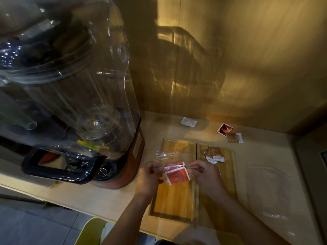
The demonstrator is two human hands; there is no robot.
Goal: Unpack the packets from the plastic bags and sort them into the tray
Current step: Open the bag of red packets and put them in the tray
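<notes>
**Opening the bag of orange packets over the tray**

We are at the unpacking step. Our left hand and right hand each pinch one side of a small clear plastic bag, held above the left compartment of the wooden tray on the counter. The fingers of both hands are closed tight on the film, pulling its mouth apart. Inside the bag we can see the orange packets, apparently a few stacked together, not yet taken out.

The left compartment looks bare beneath our hands, while the right one already holds brown packets at its far end. Three loose packets lie on the counter beyond the tray, and another clear bag lies flat to its right.

Next, we judge, one hand must keep the bag open while the other reaches in for the orange packets and lays them in the left compartment, apart from the brown ones. The thin film may cling, so a firm pinch matters.
</notes>
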